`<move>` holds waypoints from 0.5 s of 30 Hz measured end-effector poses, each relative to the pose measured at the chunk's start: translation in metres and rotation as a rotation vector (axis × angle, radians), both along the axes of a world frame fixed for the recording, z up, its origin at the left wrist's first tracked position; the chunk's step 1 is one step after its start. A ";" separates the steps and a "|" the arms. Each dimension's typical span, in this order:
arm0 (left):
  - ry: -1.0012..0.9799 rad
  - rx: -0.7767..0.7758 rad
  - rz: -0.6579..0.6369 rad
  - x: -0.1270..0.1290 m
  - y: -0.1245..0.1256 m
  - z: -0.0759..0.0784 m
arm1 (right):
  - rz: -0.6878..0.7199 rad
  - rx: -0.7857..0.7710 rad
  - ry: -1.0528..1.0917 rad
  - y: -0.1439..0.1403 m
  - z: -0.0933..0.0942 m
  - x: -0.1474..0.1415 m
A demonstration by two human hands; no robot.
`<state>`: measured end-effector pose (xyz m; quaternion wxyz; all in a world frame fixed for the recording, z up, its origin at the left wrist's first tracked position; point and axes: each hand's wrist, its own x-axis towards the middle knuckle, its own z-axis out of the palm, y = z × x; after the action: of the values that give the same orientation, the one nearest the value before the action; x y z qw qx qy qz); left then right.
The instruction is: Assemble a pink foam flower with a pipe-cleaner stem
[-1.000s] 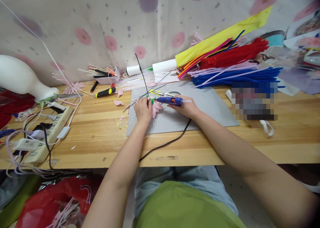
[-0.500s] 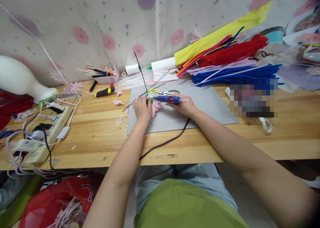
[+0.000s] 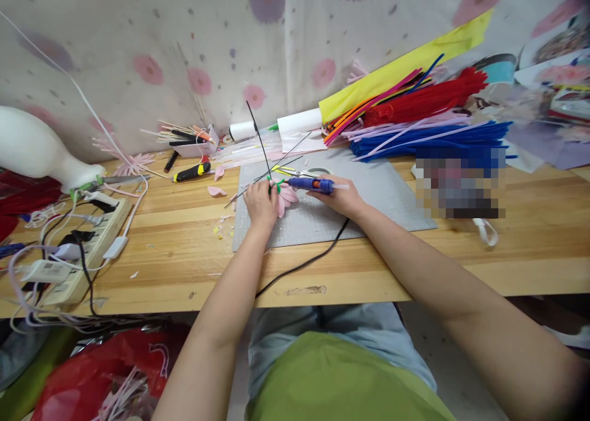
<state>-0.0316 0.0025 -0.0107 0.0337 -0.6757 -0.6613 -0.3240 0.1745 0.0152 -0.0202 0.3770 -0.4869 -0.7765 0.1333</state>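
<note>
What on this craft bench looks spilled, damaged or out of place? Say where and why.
Small pink and yellow scraps lie scattered on the wooden bench left of the grey cutting mat. A loose pink petal sits apart. A scuffed patch marks the front edge. Cables tangle over the power strip.

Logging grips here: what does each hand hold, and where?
The left hand pinches a pink flower at its base; the right hand grips the blue glue gun by its rear.

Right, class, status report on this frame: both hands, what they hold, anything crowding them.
Left hand pinching pink flower on black wire. Right hand gripping blue glue gun, nozzle at flower. Scissors and loose wires just behind, on grey mat.
</note>
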 end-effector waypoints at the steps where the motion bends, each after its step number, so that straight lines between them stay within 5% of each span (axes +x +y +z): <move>1: -0.001 0.001 -0.001 0.000 0.000 0.000 | -0.001 0.001 -0.001 0.000 0.000 0.000; 15: 0.004 0.025 -0.012 -0.002 0.002 -0.003 | -0.028 -0.037 0.019 -0.002 0.004 0.001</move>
<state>-0.0334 0.0040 -0.0134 0.0415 -0.6798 -0.6532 -0.3308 0.1751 0.0129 -0.0165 0.3772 -0.5031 -0.7635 0.1469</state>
